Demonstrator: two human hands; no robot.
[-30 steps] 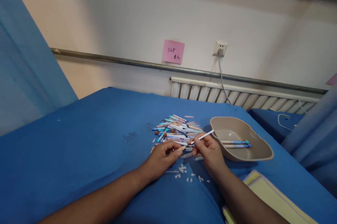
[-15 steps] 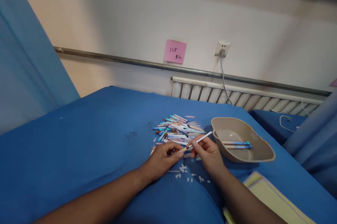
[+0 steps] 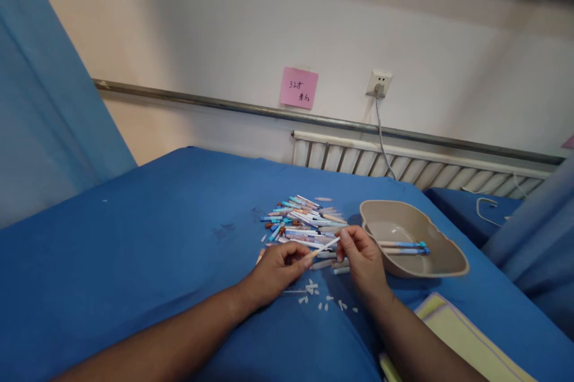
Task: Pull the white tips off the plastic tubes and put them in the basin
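Observation:
Between the finger and thumb of my left hand (image 3: 280,267) is a short beige pen part (image 3: 313,254), mostly covered by the fingers. A slim white pen refill (image 3: 328,245) slants up and right out of it. My right hand (image 3: 362,259) pinches the upper end of that refill, its fingertips hiding the tip. Just beyond both hands lies a pile of pens and pen parts (image 3: 298,214) in white, blue, beige and brown. Several small white bits (image 3: 311,288) are scattered on the blue cloth (image 3: 179,238) below the hands.
A beige basin (image 3: 415,214) stands right of my right hand, with blue-ended pens (image 3: 406,247) inside. Yellow folded cloth or paper (image 3: 466,334) lies at the lower right. Behind are a radiator (image 3: 350,158), a plugged-in cord (image 3: 381,131) and a blue curtain (image 3: 54,83) at left.
The refill's free end no longer sticks out past my right hand. The refill now sits lower, against the beige part, and my right fingers have shifted right to its end. My left hand stays put.

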